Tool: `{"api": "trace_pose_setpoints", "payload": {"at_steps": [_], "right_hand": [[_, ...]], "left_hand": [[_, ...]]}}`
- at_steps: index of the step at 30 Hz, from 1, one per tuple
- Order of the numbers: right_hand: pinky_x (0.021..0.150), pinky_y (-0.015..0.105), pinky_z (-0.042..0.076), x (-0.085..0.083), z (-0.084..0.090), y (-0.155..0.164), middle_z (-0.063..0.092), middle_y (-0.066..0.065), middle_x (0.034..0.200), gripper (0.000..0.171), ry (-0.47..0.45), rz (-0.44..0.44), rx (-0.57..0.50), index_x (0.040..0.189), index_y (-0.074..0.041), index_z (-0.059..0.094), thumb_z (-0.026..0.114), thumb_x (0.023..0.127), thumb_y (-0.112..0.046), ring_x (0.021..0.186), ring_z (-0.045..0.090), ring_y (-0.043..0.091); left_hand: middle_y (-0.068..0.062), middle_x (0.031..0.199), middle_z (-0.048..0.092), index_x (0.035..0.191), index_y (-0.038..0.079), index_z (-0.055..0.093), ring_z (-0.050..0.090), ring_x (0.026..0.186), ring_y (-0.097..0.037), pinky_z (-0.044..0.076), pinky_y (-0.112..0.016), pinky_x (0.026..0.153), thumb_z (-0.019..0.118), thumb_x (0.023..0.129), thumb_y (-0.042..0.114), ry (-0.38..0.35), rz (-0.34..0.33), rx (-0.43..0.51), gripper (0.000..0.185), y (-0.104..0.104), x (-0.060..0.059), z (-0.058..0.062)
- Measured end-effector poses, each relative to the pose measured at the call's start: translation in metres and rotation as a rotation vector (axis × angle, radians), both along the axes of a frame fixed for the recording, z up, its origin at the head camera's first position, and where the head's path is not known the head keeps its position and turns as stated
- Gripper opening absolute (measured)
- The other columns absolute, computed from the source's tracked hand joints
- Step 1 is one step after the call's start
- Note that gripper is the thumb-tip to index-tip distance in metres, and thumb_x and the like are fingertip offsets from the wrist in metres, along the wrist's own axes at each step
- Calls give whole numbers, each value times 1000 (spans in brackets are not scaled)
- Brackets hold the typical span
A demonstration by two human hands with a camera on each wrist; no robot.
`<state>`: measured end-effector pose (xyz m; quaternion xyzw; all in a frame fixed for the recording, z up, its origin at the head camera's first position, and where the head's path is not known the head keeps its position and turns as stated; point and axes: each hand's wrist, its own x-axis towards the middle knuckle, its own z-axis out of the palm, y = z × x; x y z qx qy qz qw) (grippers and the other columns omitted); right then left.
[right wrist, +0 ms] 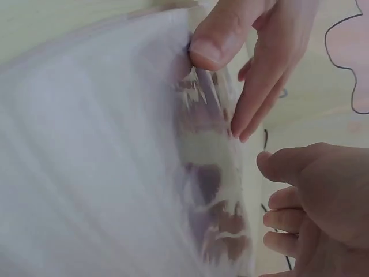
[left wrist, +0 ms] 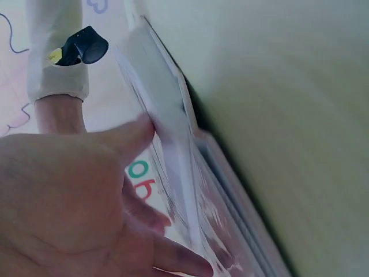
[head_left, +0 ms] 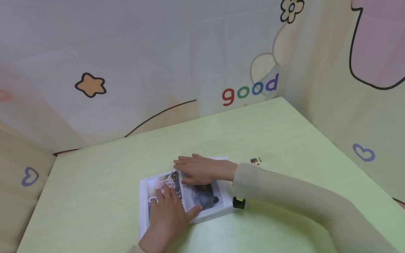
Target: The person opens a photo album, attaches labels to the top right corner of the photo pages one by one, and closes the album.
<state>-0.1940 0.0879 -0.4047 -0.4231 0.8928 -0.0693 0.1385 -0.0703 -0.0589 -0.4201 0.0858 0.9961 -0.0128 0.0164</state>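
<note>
A photo album (head_left: 143,207) lies spread on the table, its pages in clear glossy sleeves. A pink-and-white picture (head_left: 166,182) fills part of the left page, and a grey animal photo (head_left: 205,199) the right page. My left hand (head_left: 169,212) rests over the left page with fingers extended, its thumb reaching across to the lower right page. My right hand (head_left: 197,170) is stretched flat over the album's upper middle, fingers pointing left. In the right wrist view, the right hand (right wrist: 326,196) appears slightly apart from the sleeve, beside the album page (right wrist: 86,115).
Small colourful bits (head_left: 254,160) lie on the pale green table (head_left: 95,182) right of the album. Decorated cloth walls (head_left: 158,63) enclose the table's back and sides. A black wrist device (head_left: 238,202) hangs below the right sleeve (head_left: 284,186).
</note>
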Motion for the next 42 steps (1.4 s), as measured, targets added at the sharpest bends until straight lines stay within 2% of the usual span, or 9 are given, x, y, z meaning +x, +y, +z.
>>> {"api": "trace_pose_setpoints", "payload": {"at_steps": [3, 7, 11, 16, 30, 38, 42], "right_hand": [[123, 50, 23, 4, 7, 14, 33, 7, 167, 61, 17, 2, -59, 159, -7, 39, 56, 108, -34, 156, 22, 26], [123, 45, 25, 10, 16, 38, 35, 8, 165, 58, 5, -20, -162, 158, -6, 41, 56, 108, -30, 155, 25, 26], [121, 47, 28, 17, 24, 64, 39, 9, 163, 55, 1, -81, -247, 156, -7, 46, 58, 107, -27, 153, 31, 27], [118, 49, 34, 25, 31, 93, 42, 11, 161, 53, 31, -142, -311, 154, -6, 49, 62, 105, -24, 149, 38, 30], [112, 53, 41, 40, 36, 152, 47, 14, 158, 53, 80, -217, -328, 151, -1, 51, 64, 104, -20, 144, 45, 35], [112, 54, 41, 49, 35, 171, 48, 15, 156, 51, 84, -244, -316, 149, 0, 53, 65, 103, -18, 142, 48, 36], [110, 54, 43, 54, 33, 180, 51, 15, 154, 50, 92, -262, -307, 148, 0, 54, 66, 102, -17, 140, 49, 37]], "left_hand": [[-35, 145, 49, 135, -17, 54, 48, 132, -51, 52, -57, 95, 66, 88, 69, 24, -36, 65, 99, 2, 3, 1], [-33, 143, 52, 135, -14, 56, 52, 132, -50, 53, -56, 96, 70, 94, 54, 53, -119, 145, 81, 6, 6, 4], [-31, 144, 54, 136, -11, 58, 52, 133, -48, 49, -58, 103, 70, 96, 46, 95, -190, 221, 70, 9, 6, 8], [-27, 149, 51, 143, -7, 55, 49, 138, -46, 44, -58, 108, 68, 99, 40, 144, -233, 282, 65, 13, 1, 10], [-24, 154, 47, 148, -2, 51, 44, 142, -44, 38, -57, 114, 66, 101, 36, 206, -328, 385, 63, 27, -9, 13], [-23, 156, 45, 150, -3, 49, 41, 144, -43, 36, -55, 116, 66, 102, 36, 161, -343, 406, 64, 40, -13, 18], [-23, 155, 46, 148, -4, 51, 43, 143, -43, 38, -53, 115, 68, 101, 33, 183, -364, 411, 62, 48, -14, 20]]}}
